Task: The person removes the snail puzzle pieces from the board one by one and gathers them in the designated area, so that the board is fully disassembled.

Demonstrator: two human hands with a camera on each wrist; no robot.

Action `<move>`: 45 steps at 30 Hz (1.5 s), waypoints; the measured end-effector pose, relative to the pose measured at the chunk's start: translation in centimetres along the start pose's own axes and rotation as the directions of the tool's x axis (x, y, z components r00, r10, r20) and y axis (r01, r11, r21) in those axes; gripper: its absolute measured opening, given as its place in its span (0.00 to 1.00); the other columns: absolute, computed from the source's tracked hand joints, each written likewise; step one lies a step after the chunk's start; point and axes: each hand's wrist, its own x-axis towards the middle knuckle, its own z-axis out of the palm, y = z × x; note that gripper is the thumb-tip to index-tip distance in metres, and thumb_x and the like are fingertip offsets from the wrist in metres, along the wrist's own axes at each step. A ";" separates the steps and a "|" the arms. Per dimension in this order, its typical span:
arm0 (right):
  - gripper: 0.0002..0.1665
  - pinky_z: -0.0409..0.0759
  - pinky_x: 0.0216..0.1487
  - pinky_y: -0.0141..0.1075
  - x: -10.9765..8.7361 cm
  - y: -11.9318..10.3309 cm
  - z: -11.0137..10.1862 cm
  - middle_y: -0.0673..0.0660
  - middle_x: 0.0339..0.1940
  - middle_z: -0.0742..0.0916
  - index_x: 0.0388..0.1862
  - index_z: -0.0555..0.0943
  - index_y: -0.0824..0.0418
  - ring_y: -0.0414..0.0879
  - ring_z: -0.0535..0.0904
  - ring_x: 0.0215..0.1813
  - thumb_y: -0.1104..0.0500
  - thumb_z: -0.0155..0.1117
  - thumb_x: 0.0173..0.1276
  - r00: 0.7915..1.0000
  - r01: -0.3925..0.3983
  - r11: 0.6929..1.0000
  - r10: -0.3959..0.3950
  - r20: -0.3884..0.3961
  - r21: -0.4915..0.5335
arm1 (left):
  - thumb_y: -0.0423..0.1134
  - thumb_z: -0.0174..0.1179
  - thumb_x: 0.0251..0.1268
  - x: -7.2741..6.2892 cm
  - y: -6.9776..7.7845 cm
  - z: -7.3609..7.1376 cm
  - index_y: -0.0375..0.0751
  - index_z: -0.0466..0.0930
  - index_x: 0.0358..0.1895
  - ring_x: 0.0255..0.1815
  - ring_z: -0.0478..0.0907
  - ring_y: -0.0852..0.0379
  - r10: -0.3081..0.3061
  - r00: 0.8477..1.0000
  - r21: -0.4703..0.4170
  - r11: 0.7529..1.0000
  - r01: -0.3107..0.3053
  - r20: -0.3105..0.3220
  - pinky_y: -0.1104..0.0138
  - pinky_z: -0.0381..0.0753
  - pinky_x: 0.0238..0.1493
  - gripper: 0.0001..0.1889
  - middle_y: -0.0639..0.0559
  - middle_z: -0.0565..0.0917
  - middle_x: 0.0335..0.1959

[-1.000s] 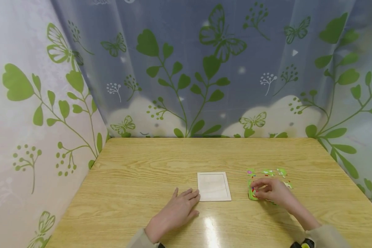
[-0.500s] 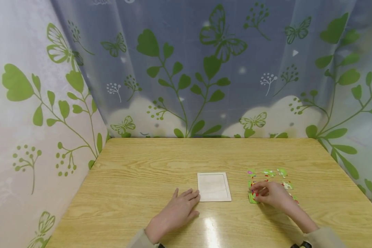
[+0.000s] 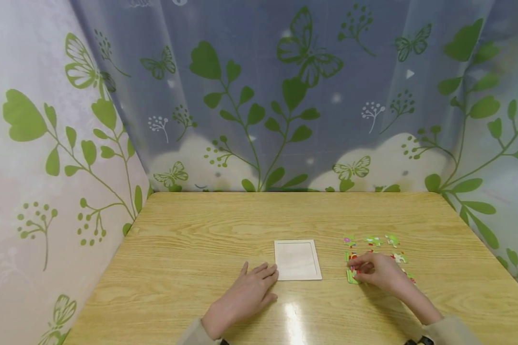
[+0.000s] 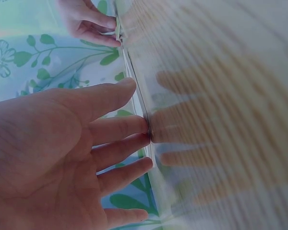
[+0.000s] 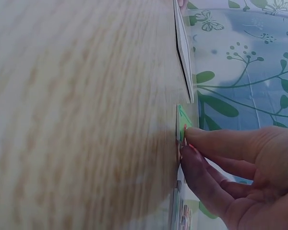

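My left hand [image 3: 246, 294] lies palm down with its fingers spread. Its fingertips touch the left edge of a white square puzzle tray [image 3: 297, 261], whose raised border frames a pale bare middle. In the left wrist view the left hand [image 4: 62, 139] has straight fingers reaching the tray's side. To the right, my right hand [image 3: 382, 273] pinches a green and red jigsaw puzzle piece [image 3: 352, 276] between thumb and fingers, low over the table. The right wrist view shows thumb and fingertip on this green piece [image 5: 183, 123]. The hand hides part of the pieces beneath it.
Several more puzzle pieces lie around the right hand, among them a green and white group [image 3: 373, 240], a green one [image 3: 392, 239] and a pale one [image 3: 399, 258]. Everything rests on a wooden table [image 3: 190, 239]. A leaf-and-butterfly curtain [image 3: 250, 96] hangs behind it.
My right hand has shifted slightly toward me, uncovering more red and green of the pieces at its fingertips and some pieces beside it. My left hand and the tray stay put.
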 end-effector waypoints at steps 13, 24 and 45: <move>0.13 0.85 0.35 0.38 -0.2 -0.4 -0.2 0.53 0.40 0.90 0.47 0.89 0.60 0.47 0.87 0.38 0.59 0.74 0.64 1.000 -0.004 1.000 0.003 0.012 0.015 | 0.49 0.60 0.73 0.0 -0.3 -0.3 0.41 0.73 0.71 0.75 0.67 0.46 -0.005 1.000 -0.024 1.000 0.005 0.011 0.37 0.63 0.71 0.28 0.49 0.71 0.74; 0.14 0.80 0.24 0.33 0.0 -1.1 -0.4 0.54 0.37 0.90 0.50 0.86 0.62 0.43 0.85 0.33 0.54 0.64 0.74 0.996 -0.056 0.992 0.063 -0.058 0.110 | 0.46 0.58 0.75 0.4 -1.0 -0.4 0.40 0.78 0.66 0.73 0.70 0.46 -0.006 1.000 -0.099 0.995 0.004 -0.016 0.36 0.62 0.71 0.22 0.49 0.76 0.70; 0.15 0.87 0.46 0.49 1.6 -2.3 -2.2 0.61 0.52 0.89 0.55 0.86 0.59 0.57 0.87 0.48 0.55 0.60 0.78 0.982 0.017 0.999 -0.011 -0.191 0.027 | 0.48 0.57 0.76 1.1 -2.4 -0.3 0.40 0.77 0.67 0.71 0.72 0.44 0.000 0.993 -0.064 0.998 -0.007 -0.119 0.35 0.65 0.69 0.23 0.46 0.78 0.68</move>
